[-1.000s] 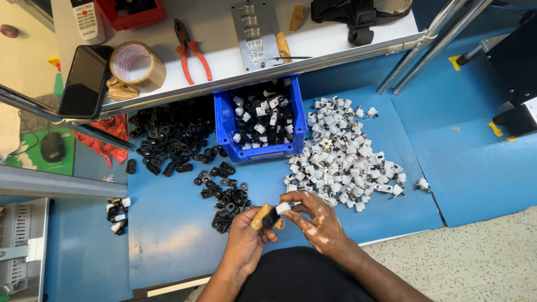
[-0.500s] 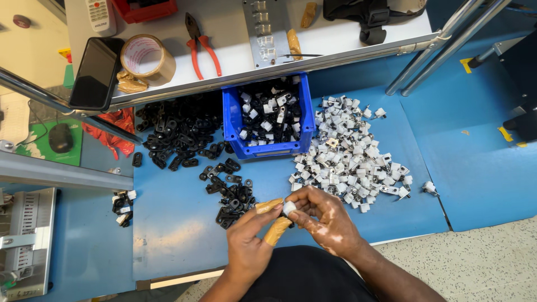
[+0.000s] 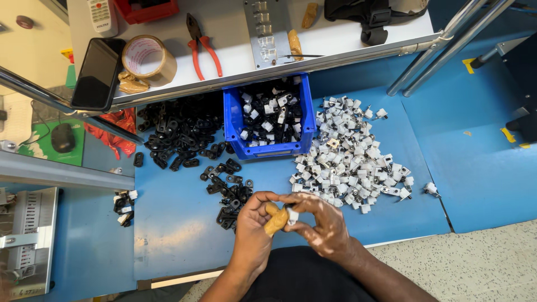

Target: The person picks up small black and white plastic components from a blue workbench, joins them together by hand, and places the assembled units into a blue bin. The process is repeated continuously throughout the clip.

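Both hands meet low in the head view, over the near edge of a blue table (image 3: 179, 235). My left hand (image 3: 253, 229) has tan sleeves on thumb and finger and pinches a small white plastic part (image 3: 292, 215). My right hand (image 3: 320, 222) grips the same part from the right side. A scatter of small black parts (image 3: 226, 190) lies just left of the hands. A large heap of white parts (image 3: 349, 156) lies to the right. Behind them a blue bin (image 3: 268, 150) holds mixed black and white pieces.
A bigger pile of black parts (image 3: 176, 131) sits under a white shelf (image 3: 235, 56) that carries a tape roll (image 3: 146, 56), red-handled pliers (image 3: 201, 42) and a black phone (image 3: 98, 72). A few assembled pieces (image 3: 124, 202) lie at the left. Metal poles (image 3: 447, 47) slant at the right.
The hands have stayed together on the white part, with fingers shifting slightly around it. The camera view has drifted a little; the piles and bin have not moved.
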